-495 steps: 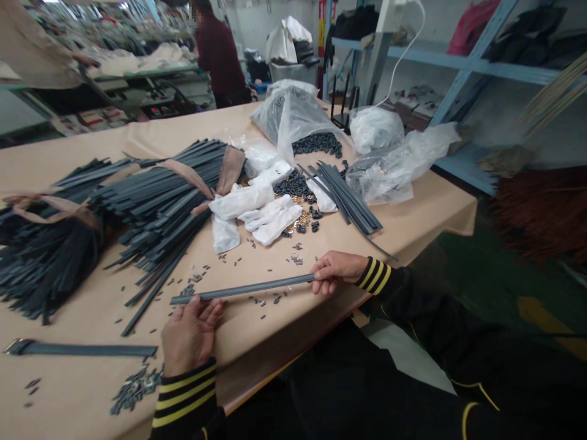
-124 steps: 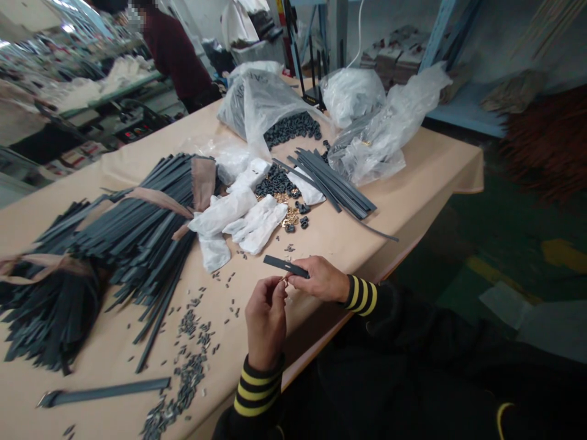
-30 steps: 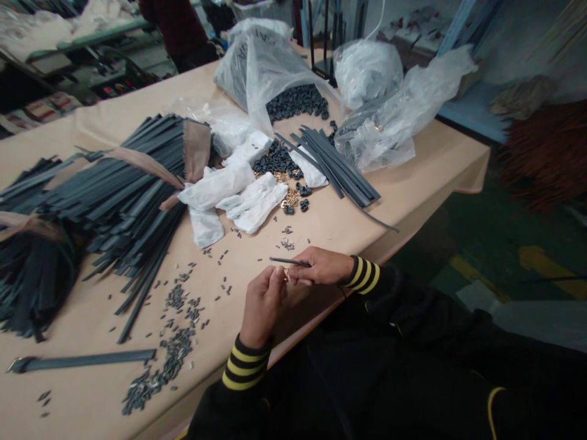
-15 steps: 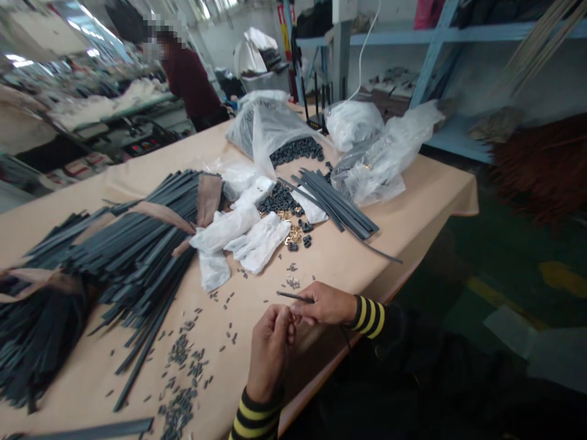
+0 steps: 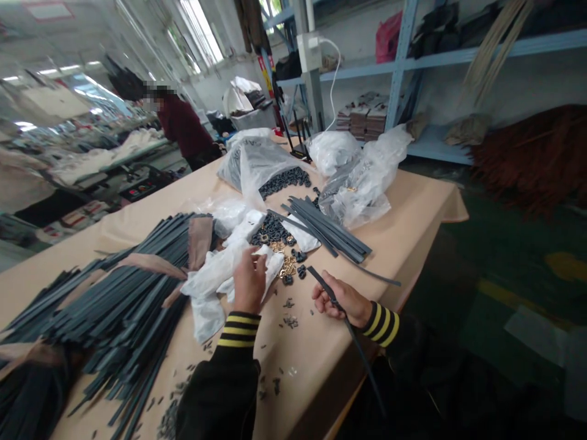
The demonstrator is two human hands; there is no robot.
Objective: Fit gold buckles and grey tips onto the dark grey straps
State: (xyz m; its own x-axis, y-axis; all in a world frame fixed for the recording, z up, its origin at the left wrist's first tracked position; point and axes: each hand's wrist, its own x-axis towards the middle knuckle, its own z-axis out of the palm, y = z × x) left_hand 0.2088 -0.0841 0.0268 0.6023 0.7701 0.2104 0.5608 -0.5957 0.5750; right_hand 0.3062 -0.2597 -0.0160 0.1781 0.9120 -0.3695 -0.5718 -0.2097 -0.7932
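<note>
Head view. Hands apart from each other, both over the tabletop [image 5: 426, 201]. Right hand [image 5: 343, 299]: fingers closed on one dark strap [image 5: 324, 285]; short end points up and away past the fingertips, long end hangs down over the near edge of the tabletop. Left hand [image 5: 251, 278]: fingers bent, above the white packets [image 5: 206, 318], just beside the gold buckles [image 5: 287, 267]. Cannot tell whether it grips or touches anything.

Buckles: small loose heap between the two hands, a little farther off, mixed at its edges with dark loops [image 5: 274, 227]. Loose straps [image 5: 325, 232]: fanned pile, beyond the right hand, one strap curving off to the right. Strap bundle [image 5: 132, 305]: left of the left hand, bound with a tan tie [image 5: 151, 264]; second bundle [image 5: 32, 397] at lower left, cut by the frame. Small dark bits [image 5: 290, 321] scattered on the near part of the tabletop.

Far side: clear bag [image 5: 250, 160] lying open, more loops at its mouth. Background: co-worker [image 5: 186, 128] in dark red; blue shelf [image 5: 449, 52] at right.
</note>
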